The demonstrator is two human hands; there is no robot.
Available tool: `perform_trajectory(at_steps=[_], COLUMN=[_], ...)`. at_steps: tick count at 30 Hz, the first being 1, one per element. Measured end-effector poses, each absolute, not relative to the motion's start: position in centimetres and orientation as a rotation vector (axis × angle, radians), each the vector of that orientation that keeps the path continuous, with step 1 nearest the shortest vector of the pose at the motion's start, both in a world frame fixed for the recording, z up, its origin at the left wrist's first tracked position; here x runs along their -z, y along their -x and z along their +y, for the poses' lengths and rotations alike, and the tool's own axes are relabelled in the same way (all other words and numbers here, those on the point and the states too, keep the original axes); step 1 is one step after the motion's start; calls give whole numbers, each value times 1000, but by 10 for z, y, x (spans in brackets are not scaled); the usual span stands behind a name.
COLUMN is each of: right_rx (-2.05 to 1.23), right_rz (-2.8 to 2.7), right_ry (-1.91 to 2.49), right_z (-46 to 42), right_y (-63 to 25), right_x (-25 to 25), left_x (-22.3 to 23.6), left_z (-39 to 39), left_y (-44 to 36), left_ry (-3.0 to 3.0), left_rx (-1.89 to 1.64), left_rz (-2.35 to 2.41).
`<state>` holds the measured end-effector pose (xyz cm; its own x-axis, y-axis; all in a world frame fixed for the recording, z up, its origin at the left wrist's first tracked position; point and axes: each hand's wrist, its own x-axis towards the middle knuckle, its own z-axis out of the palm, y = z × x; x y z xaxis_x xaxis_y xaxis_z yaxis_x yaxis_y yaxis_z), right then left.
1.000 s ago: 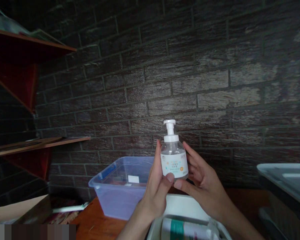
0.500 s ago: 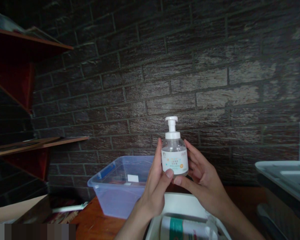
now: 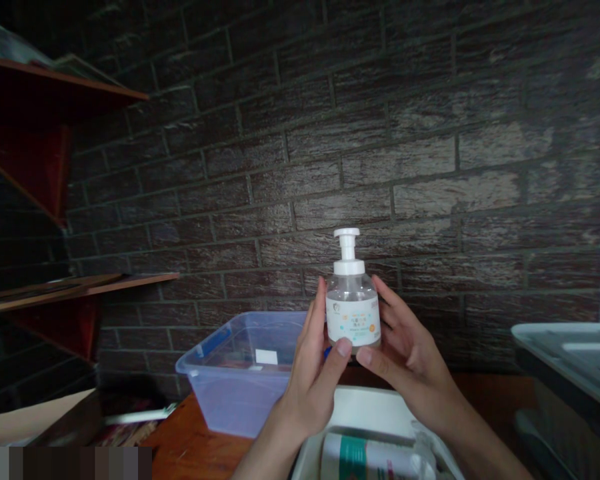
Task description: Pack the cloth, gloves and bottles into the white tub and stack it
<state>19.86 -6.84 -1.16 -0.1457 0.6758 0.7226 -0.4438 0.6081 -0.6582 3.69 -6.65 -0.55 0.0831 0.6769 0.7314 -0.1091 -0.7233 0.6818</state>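
I hold a small clear pump bottle [image 3: 353, 307] with a white pump head and a white label upright in front of the brick wall. My left hand [image 3: 314, 373] grips its left side, thumb at the base. My right hand [image 3: 409, 363] cups its right side, fingers behind it and thumb at the base. Below the hands a white tray [image 3: 375, 410] holds a lying white bottle with a green band [image 3: 375, 460].
A clear bluish plastic tub [image 3: 240, 373] stands on the wooden table [image 3: 190, 447] to the left. Red-brown shelves [image 3: 80, 287] hang on the left wall. A grey-white bin [image 3: 570, 360] sits at the right edge. A cardboard box [image 3: 35, 423] lies lower left.
Both hands have carried the pump bottle slightly up and to the right. The grip is unchanged.
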Motion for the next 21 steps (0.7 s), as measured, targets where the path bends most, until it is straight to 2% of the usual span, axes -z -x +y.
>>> perform_trajectory(at_steps=[5, 14, 21], right_rx=[-906, -736, -889], right_rz=[-1412, -1489, -1500], right_ry=[230, 342, 298], right_z=[-66, -63, -71], right_y=[-194, -193, -196], right_x=[15, 18, 18], left_x=[10, 1, 2], left_z=[-62, -63, -61], left_y=[-39, -49, -51], left_ry=[-1853, -1599, -1452], left_rx=[-1686, -1653, -1653], left_rz=[611, 468, 405])
